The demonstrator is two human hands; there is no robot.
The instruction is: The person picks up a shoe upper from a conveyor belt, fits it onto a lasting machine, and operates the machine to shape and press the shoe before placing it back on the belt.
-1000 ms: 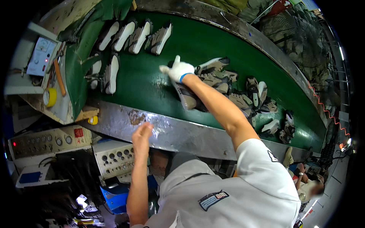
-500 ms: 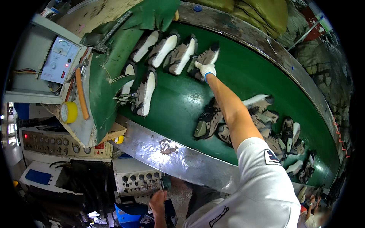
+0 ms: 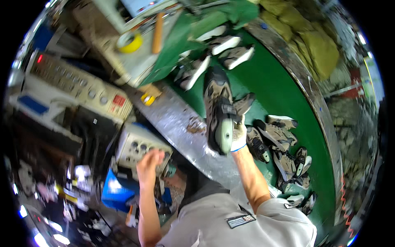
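Moved since the earlier frame: right hand [image 3: 238, 138], white-gloved, from the upper row of shoes [image 3: 236, 57] to the centre, where it held one grey-brown shoe [image 3: 213, 96]; left hand [image 3: 149, 164], bare, upward from the lower edge. The view had swung too.

Item, held shoe: apparently raised before the metal edge [image 3: 168, 115] and green belt [image 3: 284, 92]; toe toward the top of the frame, pale green heel end toward the bottom.

Item, right hand: clamped on the shoe's heel-end side; most fingers hidden.

Item, left hand: nothing seen in it; fingers bent, blurred, together or apart could not be told; near a control box [image 3: 127, 145].

Item, second shoe [image 3: 245, 103]: just right of the held one; contact unclear.

Item, shoe cluster [image 3: 284, 140]: right of centre, on the belt.

Step, as judged: carrying one shoe. Next move, as judged, called for a firm grip and clearance from the second shoe.
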